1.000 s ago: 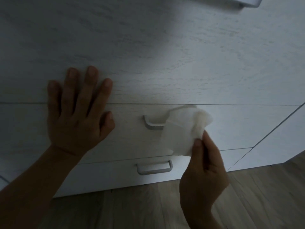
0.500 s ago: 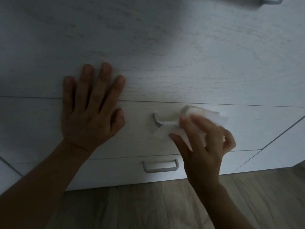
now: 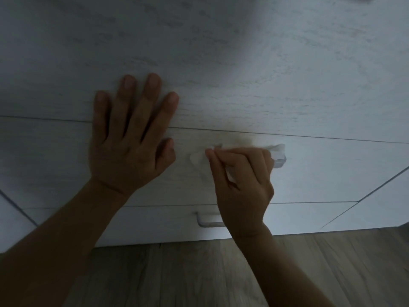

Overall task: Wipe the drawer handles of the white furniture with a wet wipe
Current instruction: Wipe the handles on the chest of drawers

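The white furniture (image 3: 243, 63) fills the upper view, with stacked drawer fronts. My left hand (image 3: 130, 138) lies flat with spread fingers against the front, across the seam above the middle drawer. My right hand (image 3: 241, 180) grips a white wet wipe (image 3: 277, 149) wrapped over the middle drawer's metal handle (image 3: 279, 161). Only the handle's right end shows past my fingers. A corner of the wipe sticks out on the left of my fingers. The lower drawer's handle (image 3: 208, 222) is partly hidden behind my right wrist.
A wooden plank floor (image 3: 199, 273) runs along the bottom, under the furniture's base. On the right a slanted seam (image 3: 380, 187) separates another white panel. The scene is dim.
My right hand has slid left along the middle handle with the wipe, uncovering the handle's right end and covering its left end. My left hand has stayed flat on the front.
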The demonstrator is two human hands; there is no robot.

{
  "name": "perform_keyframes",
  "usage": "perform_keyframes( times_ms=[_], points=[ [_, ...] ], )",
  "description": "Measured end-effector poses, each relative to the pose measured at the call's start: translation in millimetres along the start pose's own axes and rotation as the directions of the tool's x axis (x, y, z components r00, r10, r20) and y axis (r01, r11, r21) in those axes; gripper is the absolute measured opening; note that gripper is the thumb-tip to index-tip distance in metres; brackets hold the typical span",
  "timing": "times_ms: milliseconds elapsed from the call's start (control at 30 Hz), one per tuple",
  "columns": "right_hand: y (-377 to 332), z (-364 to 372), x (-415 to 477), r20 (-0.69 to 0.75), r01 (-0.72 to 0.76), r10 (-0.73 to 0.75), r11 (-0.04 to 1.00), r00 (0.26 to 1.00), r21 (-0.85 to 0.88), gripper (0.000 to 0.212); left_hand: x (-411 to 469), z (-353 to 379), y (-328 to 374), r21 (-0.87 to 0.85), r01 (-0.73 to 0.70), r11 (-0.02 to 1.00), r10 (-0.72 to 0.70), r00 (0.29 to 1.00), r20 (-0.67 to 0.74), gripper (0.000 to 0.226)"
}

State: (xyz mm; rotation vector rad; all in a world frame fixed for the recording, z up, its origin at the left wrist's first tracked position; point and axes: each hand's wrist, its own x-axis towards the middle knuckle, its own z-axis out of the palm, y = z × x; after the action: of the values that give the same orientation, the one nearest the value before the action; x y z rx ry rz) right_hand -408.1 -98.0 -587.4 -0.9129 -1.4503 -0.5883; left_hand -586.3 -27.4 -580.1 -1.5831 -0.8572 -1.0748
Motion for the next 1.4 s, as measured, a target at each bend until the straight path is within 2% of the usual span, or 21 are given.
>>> perform_keyframes(
  times_ms=[133, 267, 467, 633, 767, 933, 1067, 1200, 1333, 1400],
  points=[
    [9, -21, -4, 0.03, 0.074, -0.073, 0.997, 0.997, -0.022, 0.011, -1, 0, 2, 0.0, 0.008, 1.0, -0.008, 1.0, -0.001, 0.062],
    [6, -11, -3, 0.06, 0.108, -0.108, 0.994, 0.992, -0.01, 0.011, 1, -1, 1, 0.005, 0.008, 1.0, -0.008, 1.0, 0.009, 0.064],
    [14, -13, -6, 0.071, 0.172, -0.168, 0.984, 0.983, -0.056, 0.016, 0, -1, 1, 0.003, 0.001, 1.0, -0.001, 1.0, 0.007, 0.064],
    [15, -20, -7, 0.076, 0.159, -0.153, 0.983, 0.985, -0.087, 0.016, 0, 0, 2, -0.005, 0.005, 1.0, -0.005, 1.0, 0.002, 0.063],
    [9, -5, -10, 0.019, 0.097, -0.096, 0.994, 0.995, -0.054, 0.016, 0, 0, 1, -0.002, 0.005, 1.0, -0.005, 1.0, -0.005, 0.063],
    [14, -15, -8, 0.026, 0.136, -0.134, 0.987, 0.991, -0.088, 0.018, 0, 0, 1, -0.001, 0.007, 1.0, -0.007, 1.0, 0.001, 0.064],
    [1, 7, -5, -0.073, 0.0, -0.009, 0.992, 0.997, -0.123, 0.013, 1, 0, 0, 0.007, -0.011, 1.0, 0.011, 1.0, -0.014, 0.063],
    [4, -3, -8, -0.033, 0.036, -0.038, 0.997, 0.999, -0.065, 0.007, 0, 0, 0, -0.003, -0.004, 1.0, 0.004, 1.0, -0.009, 0.062],
    [-2, 14, -10, -0.083, -0.098, 0.089, 0.989, 0.993, -0.112, 0.021, -1, -1, 0, -0.015, -0.009, 1.0, 0.009, 1.0, -0.001, 0.063],
    [0, 8, -11, -0.052, -0.055, 0.051, 0.995, 0.997, -0.079, 0.016, 0, 0, 0, -0.019, -0.014, 1.0, 0.014, 1.0, -0.006, 0.064]
  ],
)
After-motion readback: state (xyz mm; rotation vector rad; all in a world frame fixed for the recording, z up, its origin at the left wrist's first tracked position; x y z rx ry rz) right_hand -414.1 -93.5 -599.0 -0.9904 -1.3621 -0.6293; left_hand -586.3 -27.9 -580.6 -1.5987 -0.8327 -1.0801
